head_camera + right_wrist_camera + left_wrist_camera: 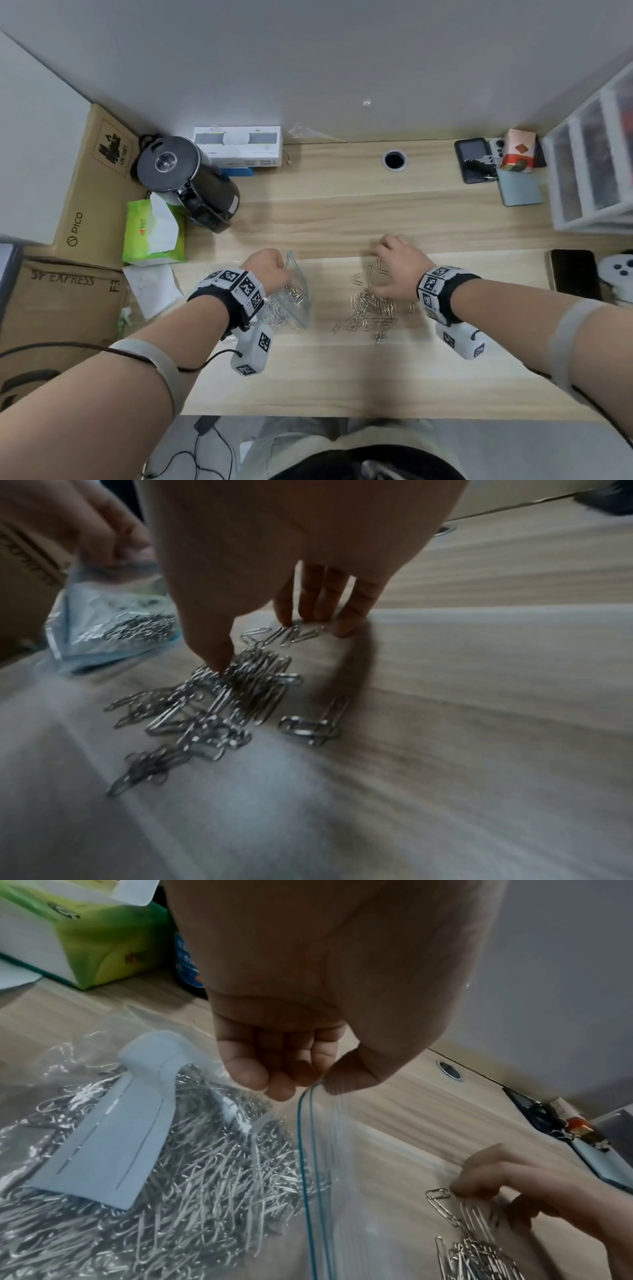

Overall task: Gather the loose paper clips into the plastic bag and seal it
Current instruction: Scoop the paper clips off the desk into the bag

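A clear plastic bag [297, 301] with a blue zip strip lies on the wooden desk [342, 370], holding many silver paper clips [212, 1177] and a white card [113, 1139]. My left hand [265, 270] pinches the bag's rim [310, 1096] between thumb and curled fingers and lifts the mouth up. To the right, a pile of loose paper clips [370, 311] is spread on the desk. My right hand [394, 270] is over that pile with straight fingers [322, 604] touching the desk behind a few clips. Its thumb [215, 653] rests on the heap [226, 702].
A black kettle [191, 181] and a green tissue pack [150, 233] stand to the back left, beside cardboard boxes [68, 301]. A dark phone [575, 274] lies at the right edge, and white drawers [596, 171] stand at the back right. A cable hole [394, 159] is in the desk's rear.
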The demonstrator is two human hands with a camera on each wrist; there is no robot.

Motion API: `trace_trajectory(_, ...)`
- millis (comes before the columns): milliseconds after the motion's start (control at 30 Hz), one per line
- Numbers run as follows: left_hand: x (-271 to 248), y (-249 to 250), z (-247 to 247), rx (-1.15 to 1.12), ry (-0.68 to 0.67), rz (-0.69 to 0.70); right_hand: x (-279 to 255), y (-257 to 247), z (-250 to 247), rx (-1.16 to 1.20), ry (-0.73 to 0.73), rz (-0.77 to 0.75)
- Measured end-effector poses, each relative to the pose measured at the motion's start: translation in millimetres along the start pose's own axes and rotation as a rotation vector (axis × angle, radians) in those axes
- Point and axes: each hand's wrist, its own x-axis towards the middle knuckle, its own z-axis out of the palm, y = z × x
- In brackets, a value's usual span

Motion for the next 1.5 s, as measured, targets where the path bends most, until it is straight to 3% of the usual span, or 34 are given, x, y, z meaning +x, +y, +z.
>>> trace_trajectory(133,2.0,2.4,3.1,0.019,-0.021,-0.006,-7.9,-5.4,16.6,0.046,-0.117,-0.137)
trace_trajectory(300,1.3,7.1,7.8,0.002,-0.042,-0.012,-17.9,-13.0,22.3,0.058,-0.154,-0.244)
trace_trajectory(567,-2.3,8.0,7.9,0.026,-0.023,-0.008,-28.5,7.8,9.5,-0.047,-0.182,-0.159)
trace_trajectory(800,-4.4,5.0,7.8,0.014,-0.032,-0.022,-23.2,-18.3,37.9,0.117,-0.153,-0.152)
trace_trajectory(1033,-2.6,-1.8,6.8,0.04,-0.014,-0.009,-21.1,-26.0,42.0,0.175,-0.111,-0.158)
trace_trajectory(1233,-2.7,-4.1,6.7,0.001,-0.02,-0.008,-24.2,-42.9,47.6,0.03,-0.108,-0.177)
trace_trajectory(1500,-1.3,-7.9,7.3,0.021,-0.017,0.003,-19.1,-40.5,49.9,0.134,-0.092,-0.238)
